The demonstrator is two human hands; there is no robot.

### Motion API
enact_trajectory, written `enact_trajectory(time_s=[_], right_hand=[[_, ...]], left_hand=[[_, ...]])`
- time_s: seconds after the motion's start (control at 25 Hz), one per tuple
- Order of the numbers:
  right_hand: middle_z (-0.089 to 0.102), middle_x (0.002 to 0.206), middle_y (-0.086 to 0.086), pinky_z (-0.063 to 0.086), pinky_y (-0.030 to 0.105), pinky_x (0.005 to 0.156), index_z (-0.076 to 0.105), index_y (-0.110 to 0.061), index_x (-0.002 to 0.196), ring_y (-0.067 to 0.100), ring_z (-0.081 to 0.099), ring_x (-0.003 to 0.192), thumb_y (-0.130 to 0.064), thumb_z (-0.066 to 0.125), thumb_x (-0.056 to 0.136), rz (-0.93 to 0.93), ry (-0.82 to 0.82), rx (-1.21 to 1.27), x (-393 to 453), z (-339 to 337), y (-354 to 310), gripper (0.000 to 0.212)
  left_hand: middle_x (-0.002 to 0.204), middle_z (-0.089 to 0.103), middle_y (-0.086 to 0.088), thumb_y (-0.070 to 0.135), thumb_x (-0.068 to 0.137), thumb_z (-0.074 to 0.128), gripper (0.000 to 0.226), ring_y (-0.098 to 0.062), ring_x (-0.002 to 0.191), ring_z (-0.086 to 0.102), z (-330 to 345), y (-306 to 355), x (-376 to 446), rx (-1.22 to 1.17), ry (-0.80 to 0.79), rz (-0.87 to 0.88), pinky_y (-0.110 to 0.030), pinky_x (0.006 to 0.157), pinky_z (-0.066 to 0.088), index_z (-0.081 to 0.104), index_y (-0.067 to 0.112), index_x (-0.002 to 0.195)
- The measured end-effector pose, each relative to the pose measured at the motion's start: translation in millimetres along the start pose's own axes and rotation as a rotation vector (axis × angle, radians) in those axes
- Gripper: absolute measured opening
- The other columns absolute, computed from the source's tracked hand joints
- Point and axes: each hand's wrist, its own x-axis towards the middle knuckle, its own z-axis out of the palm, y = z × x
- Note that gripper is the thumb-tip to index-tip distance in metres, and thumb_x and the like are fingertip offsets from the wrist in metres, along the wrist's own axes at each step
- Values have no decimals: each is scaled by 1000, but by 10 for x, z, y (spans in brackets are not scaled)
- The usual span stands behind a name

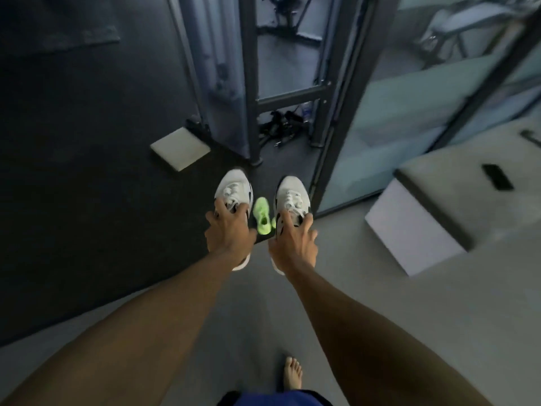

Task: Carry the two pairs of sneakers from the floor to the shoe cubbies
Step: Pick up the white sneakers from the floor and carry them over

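I hold one white sneaker with black marks in each hand, toes pointing away from me. My left hand [229,230] grips the left white sneaker [234,184] by its opening. My right hand [294,241] grips the right white sneaker [291,191] the same way. Both shoes hang above the floor. Between them, lower down on the dark mat, lies a neon green sneaker [261,213]; a sliver of a second green one [273,222] shows beside the right shoe. No shoe cubbies are in sight.
A dark rubber mat [87,200] covers the left floor, grey floor [380,317] the right. A white square pad [180,148] lies ahead left. A metal rack frame [289,95] and glass partition [380,142] stand ahead. A grey box [415,230] sits right. My bare foot [292,373] is below.
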Motion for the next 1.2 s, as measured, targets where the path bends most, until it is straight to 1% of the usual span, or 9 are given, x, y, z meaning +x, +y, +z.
enact_trajectory(time_s=[0.2,0.28,0.36,0.44,0.56,0.68,0.84,1.0,1.2], right_hand=[[14,156,14,50,52,89,27,-43,141,42,37,127,-35,62,86,291,156,62,-637,-631,934,66],[18,154,14,48,50,89,31,-41,138,42,40,124,-36,64,85,393,226,101,-962,-916,1356,63],[22,153,14,47,50,91,33,-40,139,42,42,125,-36,66,84,489,295,142,-1280,-1207,1832,64],[21,155,15,47,50,93,33,-40,141,43,43,125,-34,67,85,594,362,157,-1591,-1485,2357,66],[21,155,15,48,49,89,35,-39,141,44,45,121,-31,63,86,760,481,170,-2071,-1901,3247,62],[21,154,15,47,48,86,35,-39,143,44,45,118,-30,62,85,904,576,206,-2527,-2321,4215,65],[23,152,16,46,44,80,36,-39,141,43,46,115,-27,60,83,1055,634,237,-3135,-2889,5385,64],[24,153,17,46,43,82,37,-39,136,43,47,114,-26,59,82,1133,645,193,-3694,-3328,6297,60],[23,153,16,47,44,81,37,-40,138,41,47,113,-28,61,82,1171,615,166,-3654,-3738,7238,61]], left_hand=[[133,28,-12,47,78,73,53,-40,111,44,150,1036,-666,0,-89,362,-48,81,53,50,36,124],[137,28,-13,50,78,73,56,-41,113,46,179,1464,-1050,14,-108,526,-48,86,51,49,36,127],[138,30,-14,53,78,72,58,-41,112,48,216,1925,-1434,36,-132,686,-48,86,50,49,36,128],[136,31,-13,50,78,73,56,-39,110,48,270,2421,-1834,45,-166,798,-48,81,50,50,36,127],[137,28,-12,42,79,72,52,-38,107,48,413,3290,-2475,51,-206,964,-46,76,51,51,34,126],[134,28,-12,40,81,70,50,-39,108,44,602,4253,-3196,50,-258,1115,-45,79,50,51,33,127],[132,31,-10,38,79,69,48,-40,111,46,897,5427,-4142,41,-332,1225,-44,84,50,53,35,124],[126,34,-9,42,75,71,48,-40,103,52,1283,6421,-4871,12,-384,1286,-45,84,52,56,37,121],[126,31,-9,40,75,70,51,-36,99,49,1639,7405,-5196,6,-352,1336,-45,77,54,53,36,123]])
